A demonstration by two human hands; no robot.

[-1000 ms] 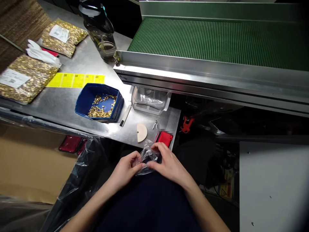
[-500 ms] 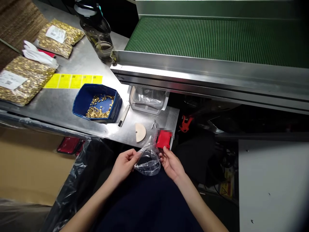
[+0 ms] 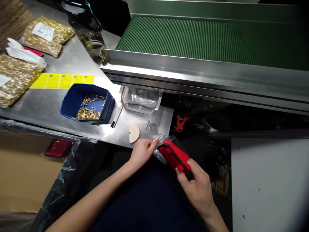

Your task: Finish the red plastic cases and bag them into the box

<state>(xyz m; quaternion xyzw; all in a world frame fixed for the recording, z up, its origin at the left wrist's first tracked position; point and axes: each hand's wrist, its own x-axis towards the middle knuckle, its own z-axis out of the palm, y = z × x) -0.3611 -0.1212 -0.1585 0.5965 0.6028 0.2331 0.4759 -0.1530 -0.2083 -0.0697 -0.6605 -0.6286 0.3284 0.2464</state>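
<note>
My left hand [image 3: 144,152] pinches the edge of a clear plastic bag [image 3: 159,156] close to the table's front edge. A boxy red and black item [image 3: 174,154] with a small round red knob is gripped by my right hand [image 3: 196,187]. Its far end lies against the bag, but I cannot tell whether it is inside. On the metal table just beyond my left hand are a beige half-disc [image 3: 134,133] and a small forked metal piece [image 3: 148,125].
A blue bin [image 3: 66,104] holds small brass-coloured pieces; a white marker [image 3: 117,116] lies beside it. Behind stand a grey bin [image 3: 140,109] with clear bags, a dark bottle [image 3: 90,42] and a green conveyor [image 3: 193,40]. Yellow labels [image 3: 65,80] lie left. An open cardboard box [image 3: 29,174] holds red items.
My right hand has shifted right and toward me, and the red and black item now shows larger and tilted. My left hand has moved right with the bag, which looks gathered. The view has turned slightly.
</note>
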